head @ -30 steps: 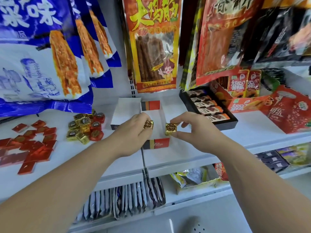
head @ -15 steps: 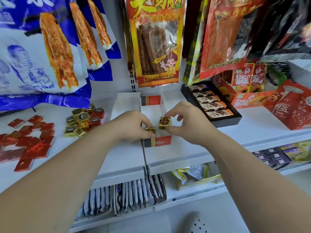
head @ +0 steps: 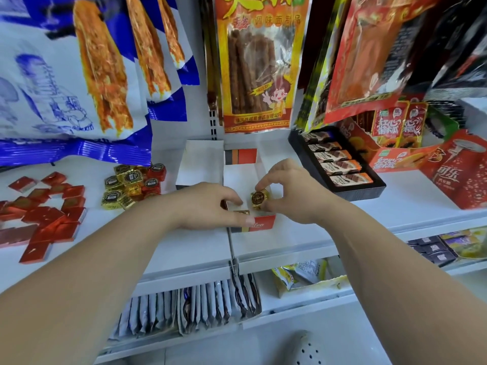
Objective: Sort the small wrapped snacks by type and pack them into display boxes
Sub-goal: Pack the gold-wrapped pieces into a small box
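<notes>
With left hand (head: 208, 209) and right hand (head: 295, 196) close together over the display box (head: 264, 224), pinches a gold snack (head: 259, 198) label-up in the right and tucks a second gold snack (head: 241, 212), nipped by the left, into the corner beneath, seemingly starting a row.

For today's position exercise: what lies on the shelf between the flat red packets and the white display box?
In the head view, a heap of gold and red foil snacks lies between them.

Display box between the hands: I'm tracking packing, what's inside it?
A gold-wrapped snack lies at its near end, held by the left hand; the right hand pinches a second gold snack above. The hands hide nearby floor.
</notes>
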Available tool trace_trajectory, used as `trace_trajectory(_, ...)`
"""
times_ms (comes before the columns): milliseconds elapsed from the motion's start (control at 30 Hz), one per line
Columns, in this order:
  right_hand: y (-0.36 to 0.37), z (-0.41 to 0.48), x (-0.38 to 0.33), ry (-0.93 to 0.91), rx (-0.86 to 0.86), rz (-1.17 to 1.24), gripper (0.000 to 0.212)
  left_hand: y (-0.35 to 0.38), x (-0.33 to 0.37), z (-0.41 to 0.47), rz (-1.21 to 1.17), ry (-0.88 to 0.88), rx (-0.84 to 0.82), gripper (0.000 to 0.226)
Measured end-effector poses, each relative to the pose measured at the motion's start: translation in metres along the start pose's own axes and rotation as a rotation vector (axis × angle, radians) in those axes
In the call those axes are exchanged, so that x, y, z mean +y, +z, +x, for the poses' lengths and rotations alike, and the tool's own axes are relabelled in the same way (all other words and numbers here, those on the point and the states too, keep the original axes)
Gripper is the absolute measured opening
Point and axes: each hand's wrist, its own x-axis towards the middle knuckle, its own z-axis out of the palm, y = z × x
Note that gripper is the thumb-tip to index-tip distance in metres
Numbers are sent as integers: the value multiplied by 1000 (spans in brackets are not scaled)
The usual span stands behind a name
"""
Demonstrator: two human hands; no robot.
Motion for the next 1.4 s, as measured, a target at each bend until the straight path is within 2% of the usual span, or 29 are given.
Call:
trace_trajectory(100, 1, 2, -3, 55, -105, 3, 31, 10, -4, -4, 40, 46, 82, 69)
trace_trajectory(300, -4, -3, -6, 86, -203, 67, 12, 22, -13, 1, 27, 102, 217, 39)
trace_trajectory(467, -3, -6, -6, 99, -205, 114, 19, 25, -14, 2, 26, 129, 248, 34)
trace_trajectory(567, -1, -7, -5, 101, -202, 130, 22, 27, -17, 3, 1, 126, 238, 41)
trace_trajectory(633, 3, -6, -3, 68, -120, 72, 22, 28, -18, 0, -20, 133, 255, 58)
trace_trajectory(700, 7, -4, -2, 26, 50, 4, 22, 27, -16, -6, -51, 149, 293, 72)
trace_trajectory(767, 9, -3, -9, -12, 212, -38, 23, 24, -16, -16, -59, 154, 336, 77)
trace_trajectory(867, 12, 1, -33, -78, 328, -95, 26, 17, -31, -41, -1, 104, 416, 66)
trace_trajectory(1000, 33, 7, -72, -170, 250, -158, 29, 9, -74, -83, 66, -48, 545, 37)
trace_trajectory(1067, 45, 11, -87, -195, 198, -183, 29, 6, -96, -99, 61, -133, 638, 31)
trace_trajectory(1167, 64, 18, -106, -195, 93, -180, 36, 7, -122, -109, 27, -229, 737, 31)
trace_trajectory(1267, 79, 25, -125, -220, 74, -275, 42, 9, -141, -99, 18, -282, 725, 45)
trace_trajectory(1400, 99, 39, -152, -285, 85, -339, 38, 5, -151, -79, -19, -276, 731, 34)
